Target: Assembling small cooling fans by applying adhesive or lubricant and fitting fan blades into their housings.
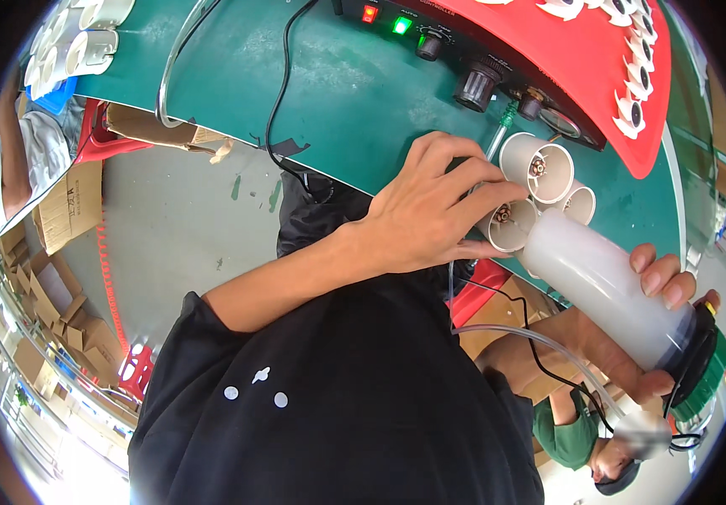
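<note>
My left hand [430,206] is closed around a white cylindrical cup [498,238] at the table's near edge, thumb below and fingers over its rim. A brownish metal part shows inside that cup. In my right hand [664,282] is a large translucent white dispenser barrel [594,269], tilted, with a black and green cap [704,370] at its lower right. Its upper left end lies right against the held cup; its tip is hidden. Just behind stands another white cup [548,172] with a similar metal part, and a third white cup [580,204] is partly covered.
A black controller box [497,71] with knobs, lit switches and a gauge sits behind the cups. On it lies a red tray [582,59] with several small white parts. More white cups [92,52] stand far left. Cables and a clear tube [539,330] hang nearby. Other people are around.
</note>
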### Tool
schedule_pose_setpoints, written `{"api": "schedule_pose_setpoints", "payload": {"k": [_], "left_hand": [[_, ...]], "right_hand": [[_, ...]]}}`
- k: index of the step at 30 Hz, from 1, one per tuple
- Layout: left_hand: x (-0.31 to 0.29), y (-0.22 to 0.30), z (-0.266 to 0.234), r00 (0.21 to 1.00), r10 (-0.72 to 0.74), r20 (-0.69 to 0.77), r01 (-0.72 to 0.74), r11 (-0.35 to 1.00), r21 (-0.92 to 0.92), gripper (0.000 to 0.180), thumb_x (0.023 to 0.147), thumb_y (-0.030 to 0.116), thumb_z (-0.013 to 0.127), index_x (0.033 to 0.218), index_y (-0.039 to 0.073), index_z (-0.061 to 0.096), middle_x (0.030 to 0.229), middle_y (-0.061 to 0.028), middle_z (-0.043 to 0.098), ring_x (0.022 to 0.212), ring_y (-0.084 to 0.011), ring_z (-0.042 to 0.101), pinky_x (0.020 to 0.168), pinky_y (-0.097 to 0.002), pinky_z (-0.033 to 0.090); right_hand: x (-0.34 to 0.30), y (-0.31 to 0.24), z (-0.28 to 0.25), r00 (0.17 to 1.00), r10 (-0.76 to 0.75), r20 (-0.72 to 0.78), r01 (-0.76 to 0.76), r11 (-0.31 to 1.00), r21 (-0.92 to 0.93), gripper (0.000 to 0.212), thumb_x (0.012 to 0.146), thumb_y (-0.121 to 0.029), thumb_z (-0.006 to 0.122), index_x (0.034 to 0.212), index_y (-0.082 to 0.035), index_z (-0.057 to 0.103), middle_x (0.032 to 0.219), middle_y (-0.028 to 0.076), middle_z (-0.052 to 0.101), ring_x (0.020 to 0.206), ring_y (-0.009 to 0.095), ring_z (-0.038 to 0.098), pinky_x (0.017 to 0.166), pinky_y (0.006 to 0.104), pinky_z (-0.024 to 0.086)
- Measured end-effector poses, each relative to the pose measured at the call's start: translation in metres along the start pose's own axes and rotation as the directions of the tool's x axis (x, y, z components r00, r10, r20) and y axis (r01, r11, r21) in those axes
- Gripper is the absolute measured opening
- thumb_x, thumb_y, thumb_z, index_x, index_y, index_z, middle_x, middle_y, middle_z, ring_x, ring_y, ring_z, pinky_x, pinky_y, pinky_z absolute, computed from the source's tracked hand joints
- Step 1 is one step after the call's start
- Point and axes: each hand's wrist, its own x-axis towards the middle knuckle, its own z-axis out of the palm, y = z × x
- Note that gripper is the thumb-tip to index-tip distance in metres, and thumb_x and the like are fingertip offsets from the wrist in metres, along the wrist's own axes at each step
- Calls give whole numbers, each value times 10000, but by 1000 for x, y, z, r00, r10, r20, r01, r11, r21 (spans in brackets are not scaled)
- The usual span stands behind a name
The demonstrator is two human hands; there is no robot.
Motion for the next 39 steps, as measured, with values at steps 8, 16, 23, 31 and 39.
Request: {"api": "schedule_pose_setpoints", "payload": {"k": [8, 16, 23, 31, 39], "left_hand": [[-1, 0, -1, 1000, 1, 9, -1, 1000, 6, 657, 539, 307, 872, 1135, 128, 663, 1052, -11, 596, 1021, -259, 516, 892, -394, 414], [-1, 0, -2, 1000, 3, 26, -2, 1000, -6, 701, 522, 299, 882, 1164, 138, 651, 1062, -9, 593, 1028, -263, 512, 880, -392, 415], [-1, -2, -1, 1000, 13, 14, -13, 1000, -13, 701, 522, 307, 883, 1162, 142, 650, 1060, -8, 593, 1034, -264, 511, 888, -396, 414], [-1, 0, -1, 1000, 14, 24, -13, 1000, -21, 669, 533, 270, 887, 1147, 147, 650, 1070, -6, 596, 1034, -266, 517, 894, -409, 408], [2, 3, -3, 993, 43, 109, -53, 995, 89, 788, 488, 333, 871, 1243, 261, 660, 1086, 13, 568, 1017, -256, 484, 881, -410, 405]], "right_hand": [[1, -2, 0, 998, 20, 52, -18, 999, -37, 941, 760, -644, 693, 1381, -18, 365, 1058, 97, 459, 938, 261, 436, 877, 449, 345], [-8, 1, -3, 997, -64, -52, 59, 994, -93, 1008, 742, -638, 735, 1415, -18, 313, 1048, 85, 435, 907, 246, 454, 813, 435, 374], [-6, 0, 1, 996, -59, -62, 55, 996, -64, 1037, 720, -650, 746, 1419, -17, 316, 1043, 79, 444, 905, 239, 464, 831, 436, 374], [4, -25, -27, 962, -134, -238, 149, 988, 46, 898, 646, -471, 854, 1288, -1, 438, 1049, 99, 521, 920, 233, 478, 831, 418, 359], [26, 2, -32, 890, -212, -404, 135, 968, -211, 906, 687, -660, 696, 1283, -25, 445, 1023, 154, 513, 897, 319, 517, 873, 538, 402]]}}
